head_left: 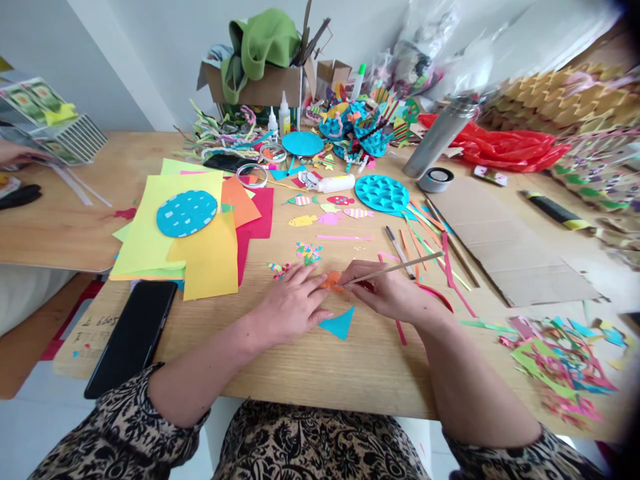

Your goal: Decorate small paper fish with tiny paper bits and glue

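My left hand (293, 307) lies flat on the table, its fingertips at the edge of a small orange paper piece (334, 281). A thin wooden stick (395, 268) is pinched in my right hand (387, 292), its lower end down at the orange piece. Part of that piece is hidden under my fingers. Just below, a blue paper scrap (340, 323) rests between the hands. Small colored paper bits (309, 251) lie beyond my left hand. Farther up are several paper fish, among them a yellow fish (302, 221) and a pink fish (330, 218).
Colored paper sheets (160, 180) and a black phone (131, 337) are at left. A pen (399, 250), paper strips (450, 267) and cardboard (500, 247) lie rightward. Glue bottles, a metal flask (440, 137) and a filled box (260, 80) stand behind. Another person's hand (17, 153) shows far left.
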A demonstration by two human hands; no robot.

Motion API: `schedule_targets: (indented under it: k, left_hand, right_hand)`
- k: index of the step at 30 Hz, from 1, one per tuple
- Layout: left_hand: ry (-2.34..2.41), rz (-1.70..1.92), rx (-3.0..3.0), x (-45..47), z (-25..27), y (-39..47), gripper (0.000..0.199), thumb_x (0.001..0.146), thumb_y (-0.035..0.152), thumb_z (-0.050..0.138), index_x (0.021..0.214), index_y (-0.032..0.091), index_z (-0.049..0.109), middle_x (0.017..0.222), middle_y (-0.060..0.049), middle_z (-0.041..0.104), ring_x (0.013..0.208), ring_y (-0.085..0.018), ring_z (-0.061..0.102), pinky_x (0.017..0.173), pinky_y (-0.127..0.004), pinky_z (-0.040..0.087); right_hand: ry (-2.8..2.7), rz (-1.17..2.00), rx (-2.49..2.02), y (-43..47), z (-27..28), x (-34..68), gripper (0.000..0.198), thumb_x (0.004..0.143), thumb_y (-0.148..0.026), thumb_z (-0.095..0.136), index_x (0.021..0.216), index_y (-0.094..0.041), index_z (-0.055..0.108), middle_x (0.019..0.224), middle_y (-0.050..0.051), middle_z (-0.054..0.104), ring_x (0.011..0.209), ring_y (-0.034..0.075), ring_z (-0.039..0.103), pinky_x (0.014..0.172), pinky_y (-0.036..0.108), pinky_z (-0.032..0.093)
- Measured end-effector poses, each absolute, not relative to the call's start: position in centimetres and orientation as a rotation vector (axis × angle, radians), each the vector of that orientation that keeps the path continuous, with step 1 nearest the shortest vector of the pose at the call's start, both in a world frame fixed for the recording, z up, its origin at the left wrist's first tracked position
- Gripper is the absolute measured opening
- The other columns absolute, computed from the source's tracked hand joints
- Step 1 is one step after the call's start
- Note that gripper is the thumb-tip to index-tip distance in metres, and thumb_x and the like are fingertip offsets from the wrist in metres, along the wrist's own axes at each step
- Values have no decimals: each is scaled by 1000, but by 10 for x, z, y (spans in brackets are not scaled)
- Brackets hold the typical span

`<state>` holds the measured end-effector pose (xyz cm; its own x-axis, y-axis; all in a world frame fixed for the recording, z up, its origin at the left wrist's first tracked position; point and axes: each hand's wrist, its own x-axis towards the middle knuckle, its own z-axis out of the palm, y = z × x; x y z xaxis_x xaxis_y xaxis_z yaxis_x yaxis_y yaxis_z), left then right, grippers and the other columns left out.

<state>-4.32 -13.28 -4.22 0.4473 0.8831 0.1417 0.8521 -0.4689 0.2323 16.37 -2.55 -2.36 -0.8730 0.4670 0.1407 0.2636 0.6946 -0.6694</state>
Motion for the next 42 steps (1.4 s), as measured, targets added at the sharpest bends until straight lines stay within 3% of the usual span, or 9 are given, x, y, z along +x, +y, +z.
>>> schedule_targets:
  k: [15, 26, 34, 42]
  left_hand:
    - [1544, 386, 2583, -43, -42, -133, 41, 96, 46, 48, 119, 16, 64, 136, -9, 57, 139, -30, 34, 115, -49, 27]
    - [1552, 394, 2560, -42, -41, -133, 39, 95, 44, 51, 117, 16, 65, 135, -9, 58, 139, -30, 35, 115, -51, 27]
    - [1553, 381, 2556, -42, -40, -133, 37, 93, 42, 54, 117, 16, 64, 133, -10, 59, 140, -30, 33, 115, -51, 28]
    - [1550, 367, 2566, -42, -42, -133, 42, 93, 45, 53, 122, 16, 62, 134, -10, 58, 140, -31, 33, 115, -51, 27]
  right_hand:
    - [-2574, 983, -581, -27, -22, 161, 16, 86, -13, 51, 94, -17, 65, 86, 6, 67, 77, 16, 61, 70, 30, 49]
    - [-2305, 1070, -874, -25, -22, 162, 18, 89, -28, 54, 87, -16, 68, 83, 7, 69, 68, 14, 60, 55, 26, 45]
    - [-2408, 968, -880, -24, -24, 160, 14, 86, -23, 55, 86, -16, 67, 76, 6, 70, 57, 13, 57, 50, 26, 43]
    - [-2459, 983, -854, -24, -27, 160, 15, 87, -22, 54, 87, -17, 67, 82, 6, 70, 60, 12, 60, 52, 25, 45]
